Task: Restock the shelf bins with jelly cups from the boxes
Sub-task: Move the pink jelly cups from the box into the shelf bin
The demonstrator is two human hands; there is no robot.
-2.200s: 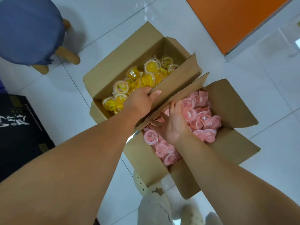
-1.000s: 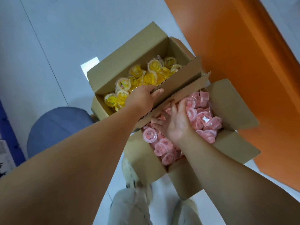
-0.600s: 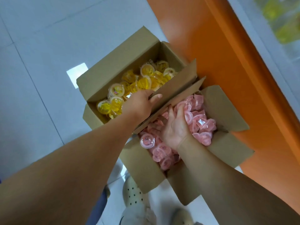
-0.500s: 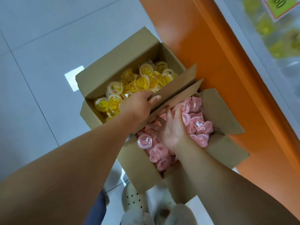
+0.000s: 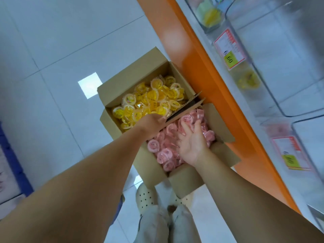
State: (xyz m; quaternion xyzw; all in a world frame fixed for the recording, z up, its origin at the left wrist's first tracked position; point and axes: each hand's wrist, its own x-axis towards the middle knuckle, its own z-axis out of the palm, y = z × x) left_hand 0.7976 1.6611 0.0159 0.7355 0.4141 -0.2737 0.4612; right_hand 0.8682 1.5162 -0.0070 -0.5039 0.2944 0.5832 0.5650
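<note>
Tiled floor (image 5: pixel 52 50), jelly cups (image 5: pixel 165 154) under right hand (image 5: pixel 192 144)

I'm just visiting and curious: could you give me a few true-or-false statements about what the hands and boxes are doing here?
1. The right hand is in the box of pink jelly cups. True.
2. The left hand lifts a yellow cup. False: it holds the cardboard flap between the two boxes.
3. Both boxes hold pink cups. False: the other holds yellow jelly cups.
4. The clear shelf bins carry price tags. True.
</note>
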